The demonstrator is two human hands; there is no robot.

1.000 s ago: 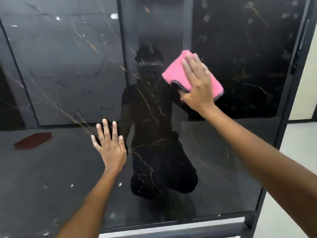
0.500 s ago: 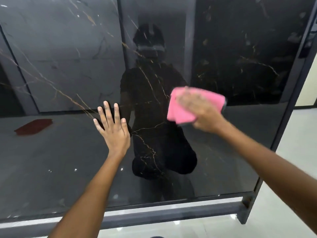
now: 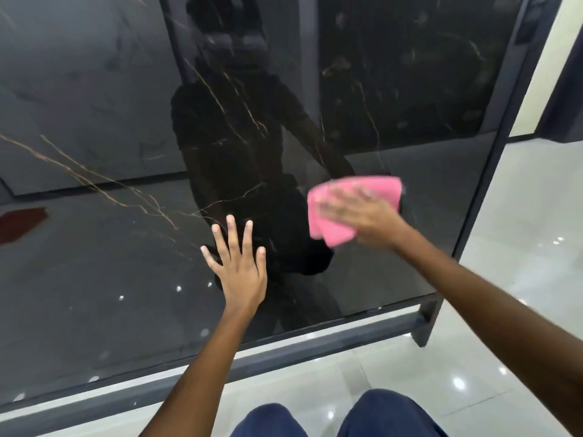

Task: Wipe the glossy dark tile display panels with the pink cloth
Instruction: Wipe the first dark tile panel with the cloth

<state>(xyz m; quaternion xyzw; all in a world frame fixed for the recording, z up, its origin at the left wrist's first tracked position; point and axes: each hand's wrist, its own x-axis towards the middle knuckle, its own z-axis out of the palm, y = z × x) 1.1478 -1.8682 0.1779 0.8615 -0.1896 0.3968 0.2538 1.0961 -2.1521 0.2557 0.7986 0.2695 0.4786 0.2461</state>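
1. Since the earlier frames, the pink cloth (image 3: 350,209) has been carried down from the upper middle of the frame to the right of centre, low on the tile panel (image 3: 94,263), and the view has tipped down so that the floor (image 3: 520,247) and two blue-clad knees (image 3: 394,414) are now seen at the bottom edge.
2. The right hand (image 3: 362,216) is laid over the cloth and is smeared by motion blur; its fingers appear spread flat, pressing the cloth against the panel, though a curl at the edge cannot be ruled out.
3. The left hand (image 3: 239,269) is held open at the centre of the frame, fingers straight and spread, palm flat on the panel as a brace, well apart from the cloth.
4. A downward wiping pass is judged to be under way, with the lower right part of the panel now being covered and the lower left not yet reached.
5. The panel is seen as a hard, mirror-glossy dark slab with thin gold veins running diagonally; the crouching person's dark reflection is shown in it, and faint pale smudges are visible at the upper right.
6. The cloth is soft, folded and thick, with a darker trim at its right edge.
7. A dark metal frame (image 3: 347,342) is seen along the bottom and right sides, above pale, shiny floor tiles.
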